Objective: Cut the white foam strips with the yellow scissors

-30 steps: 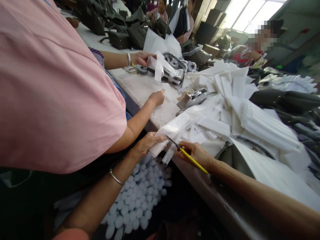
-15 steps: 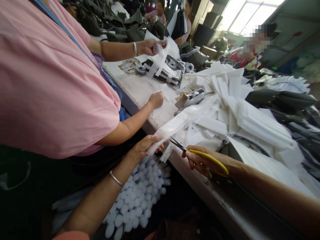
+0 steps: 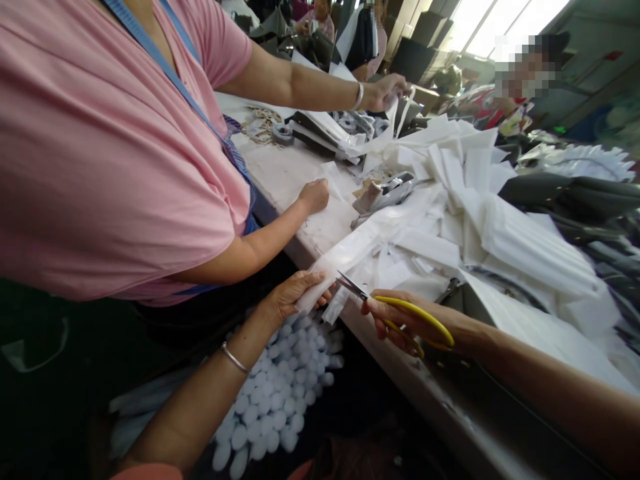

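My left hand (image 3: 299,293) is closed on the near end of a long strip of thin white sheet (image 3: 345,255), which runs back over the table edge to the pile. Yellow-handled scissors (image 3: 419,313) sit in my right hand (image 3: 395,320), fingers wrapped round the handles. The blades point left toward the strip, their tips close to my left fingers; whether they touch the strip I cannot tell. Below the blades hangs another narrow white strip end (image 3: 336,308). A small grey and silver bundle (image 3: 387,193) lies just beyond the strip.
White strips lie heaped (image 3: 480,207) on the table (image 3: 280,167). On the left a co-worker in a pink top (image 3: 150,180) rests one fist on the table and reaches across it. White rods (image 3: 270,393) are stacked below. Dark bags (image 3: 565,200) lie at right; other people are behind.
The co-worker's far arm has swung right and away, carrying thin white material over the pile. My hands, the strip and the scissors have barely moved.
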`<action>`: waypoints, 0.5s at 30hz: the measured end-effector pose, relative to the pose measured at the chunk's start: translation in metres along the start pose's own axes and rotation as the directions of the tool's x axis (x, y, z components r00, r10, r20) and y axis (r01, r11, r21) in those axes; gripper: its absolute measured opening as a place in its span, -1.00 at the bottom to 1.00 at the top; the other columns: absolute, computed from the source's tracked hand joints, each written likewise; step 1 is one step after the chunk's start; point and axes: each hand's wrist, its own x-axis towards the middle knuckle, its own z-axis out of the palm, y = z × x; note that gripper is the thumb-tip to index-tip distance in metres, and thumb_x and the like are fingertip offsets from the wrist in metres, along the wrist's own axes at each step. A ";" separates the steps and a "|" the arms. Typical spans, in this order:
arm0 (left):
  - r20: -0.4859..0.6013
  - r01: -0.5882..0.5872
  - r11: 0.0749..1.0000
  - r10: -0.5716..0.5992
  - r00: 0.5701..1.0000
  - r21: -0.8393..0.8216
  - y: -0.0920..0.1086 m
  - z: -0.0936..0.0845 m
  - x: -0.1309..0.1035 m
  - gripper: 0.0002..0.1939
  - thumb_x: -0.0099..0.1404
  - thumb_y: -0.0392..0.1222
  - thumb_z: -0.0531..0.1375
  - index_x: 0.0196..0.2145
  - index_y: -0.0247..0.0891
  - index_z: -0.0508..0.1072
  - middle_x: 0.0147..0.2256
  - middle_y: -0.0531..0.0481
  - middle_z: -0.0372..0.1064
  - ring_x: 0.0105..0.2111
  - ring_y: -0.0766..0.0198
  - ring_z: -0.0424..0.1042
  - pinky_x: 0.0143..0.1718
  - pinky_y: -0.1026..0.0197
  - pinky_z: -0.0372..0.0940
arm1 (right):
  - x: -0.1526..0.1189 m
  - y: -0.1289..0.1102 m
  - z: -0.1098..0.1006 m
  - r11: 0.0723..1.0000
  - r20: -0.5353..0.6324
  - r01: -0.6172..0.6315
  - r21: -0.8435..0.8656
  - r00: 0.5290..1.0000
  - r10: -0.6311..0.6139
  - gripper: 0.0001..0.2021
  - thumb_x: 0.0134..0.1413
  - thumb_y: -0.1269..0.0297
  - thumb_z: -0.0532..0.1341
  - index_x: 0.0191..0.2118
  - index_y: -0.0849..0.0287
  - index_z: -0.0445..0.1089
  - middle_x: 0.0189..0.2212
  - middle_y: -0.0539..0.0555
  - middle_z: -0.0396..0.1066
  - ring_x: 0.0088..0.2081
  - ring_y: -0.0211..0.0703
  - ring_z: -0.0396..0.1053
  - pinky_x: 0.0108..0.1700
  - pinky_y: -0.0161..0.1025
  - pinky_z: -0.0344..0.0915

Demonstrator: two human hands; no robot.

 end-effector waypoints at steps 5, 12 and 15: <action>0.013 0.003 1.000 -0.003 1.000 0.018 0.002 0.002 -0.003 -0.49 -0.06 0.10 0.49 -0.38 -0.45 0.54 -0.51 -0.14 0.49 -0.62 0.34 0.41 -0.59 0.38 0.29 | 0.005 -0.003 0.002 0.998 0.020 0.045 0.033 0.999 -0.046 -0.46 0.16 -0.26 0.12 -0.12 0.19 0.31 -0.43 -0.01 0.37 -0.67 -0.38 0.20 -0.68 -0.40 0.13; 0.010 0.001 0.999 -0.002 1.000 0.037 0.005 0.005 -0.004 -0.42 -0.20 0.12 0.53 -0.40 -0.45 0.55 -0.52 -0.15 0.49 -0.62 0.30 0.41 -0.58 0.35 0.31 | 0.011 0.001 0.000 1.000 -0.018 0.008 -0.013 1.000 -0.008 -0.46 0.13 -0.29 0.13 -0.17 0.17 0.30 -0.43 -0.01 0.38 -0.65 -0.37 0.22 -0.67 -0.41 0.17; 0.002 -0.001 0.999 0.001 1.000 0.039 0.006 0.007 -0.003 -0.43 -0.20 0.10 0.53 -0.40 -0.44 0.55 -0.54 -0.13 0.49 -0.62 0.30 0.41 -0.58 0.34 0.31 | 0.014 0.000 0.003 0.998 -0.060 -0.021 -0.060 0.998 0.017 -0.46 0.10 -0.31 0.15 -0.29 0.17 0.28 -0.51 -0.04 0.33 -0.63 -0.36 0.22 -0.65 -0.42 0.16</action>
